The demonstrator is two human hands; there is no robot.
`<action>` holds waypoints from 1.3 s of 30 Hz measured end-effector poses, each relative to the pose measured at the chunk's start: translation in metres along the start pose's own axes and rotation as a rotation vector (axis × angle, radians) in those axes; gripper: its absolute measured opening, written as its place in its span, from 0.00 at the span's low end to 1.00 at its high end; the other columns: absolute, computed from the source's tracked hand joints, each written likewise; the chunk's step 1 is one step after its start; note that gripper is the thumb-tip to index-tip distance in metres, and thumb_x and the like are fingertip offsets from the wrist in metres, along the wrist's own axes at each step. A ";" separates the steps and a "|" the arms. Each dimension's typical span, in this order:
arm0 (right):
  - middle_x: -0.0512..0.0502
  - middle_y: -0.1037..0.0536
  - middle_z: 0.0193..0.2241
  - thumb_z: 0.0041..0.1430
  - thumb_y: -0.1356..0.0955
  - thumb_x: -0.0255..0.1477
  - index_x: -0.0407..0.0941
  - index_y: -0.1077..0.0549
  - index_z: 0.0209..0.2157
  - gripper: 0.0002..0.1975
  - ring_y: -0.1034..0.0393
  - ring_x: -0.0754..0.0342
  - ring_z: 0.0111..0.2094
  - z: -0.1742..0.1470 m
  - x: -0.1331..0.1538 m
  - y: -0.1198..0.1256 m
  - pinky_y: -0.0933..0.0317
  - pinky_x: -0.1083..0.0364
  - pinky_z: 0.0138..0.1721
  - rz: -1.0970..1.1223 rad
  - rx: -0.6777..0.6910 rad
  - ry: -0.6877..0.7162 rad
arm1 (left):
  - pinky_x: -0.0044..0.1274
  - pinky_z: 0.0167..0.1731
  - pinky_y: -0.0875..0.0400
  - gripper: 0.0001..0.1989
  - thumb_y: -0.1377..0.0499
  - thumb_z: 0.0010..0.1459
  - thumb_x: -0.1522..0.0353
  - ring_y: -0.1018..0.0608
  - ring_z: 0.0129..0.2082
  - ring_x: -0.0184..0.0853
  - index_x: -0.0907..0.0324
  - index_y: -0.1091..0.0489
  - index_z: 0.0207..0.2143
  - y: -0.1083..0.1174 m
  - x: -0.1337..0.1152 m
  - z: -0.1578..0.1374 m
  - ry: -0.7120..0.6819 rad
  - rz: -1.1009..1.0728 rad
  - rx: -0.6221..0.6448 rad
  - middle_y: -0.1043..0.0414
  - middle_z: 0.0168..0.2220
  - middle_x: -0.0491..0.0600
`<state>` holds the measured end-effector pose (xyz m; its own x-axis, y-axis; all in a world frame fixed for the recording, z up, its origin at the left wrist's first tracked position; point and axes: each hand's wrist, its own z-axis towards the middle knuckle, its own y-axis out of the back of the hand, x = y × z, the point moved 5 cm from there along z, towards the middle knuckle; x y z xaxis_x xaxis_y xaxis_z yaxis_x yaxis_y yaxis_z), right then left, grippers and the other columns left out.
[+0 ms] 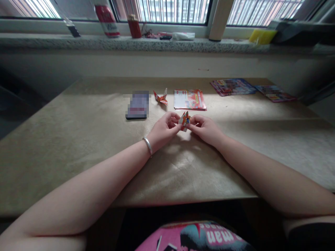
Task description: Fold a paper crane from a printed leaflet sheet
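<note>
A small folded piece of printed paper (185, 119), white, red and multicoloured with a pointed top, is held just above the table. My left hand (167, 126) pinches its left side between thumb and fingers, and a silver bracelet (147, 146) circles that wrist. On the other side my right hand (205, 128) grips the paper's right edge with thumb and fingertips. Beyond my hands stands a folded paper crane (161, 97) in red and white. To its right lies a stack of square printed papers (190, 99).
A phone-like dark slab (138, 104), blurred on top, lies left of the crane. Colourful printed sheets (232, 86) rest at the back right of the table (78, 139). On the stone windowsill (183, 44) stand a red can (106, 19), a red container (134, 28) and small items.
</note>
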<state>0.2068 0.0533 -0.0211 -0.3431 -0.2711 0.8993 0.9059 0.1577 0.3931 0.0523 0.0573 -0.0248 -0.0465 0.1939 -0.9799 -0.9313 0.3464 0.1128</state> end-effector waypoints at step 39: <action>0.52 0.22 0.28 0.44 0.25 0.40 0.45 0.28 0.28 0.16 0.27 0.59 0.30 0.004 -0.008 -0.005 0.31 0.58 0.33 0.472 0.019 -0.176 | 0.22 0.33 0.34 0.02 0.42 0.57 0.71 0.27 0.34 0.30 0.59 0.31 0.35 0.003 -0.012 0.002 -0.263 0.562 -0.065 0.29 0.35 0.47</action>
<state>0.2037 0.0581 -0.0295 0.0646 -0.0019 0.9979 0.9682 0.2422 -0.0623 0.0507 0.0582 -0.0127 -0.4530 0.5529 -0.6993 -0.8107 0.0707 0.5811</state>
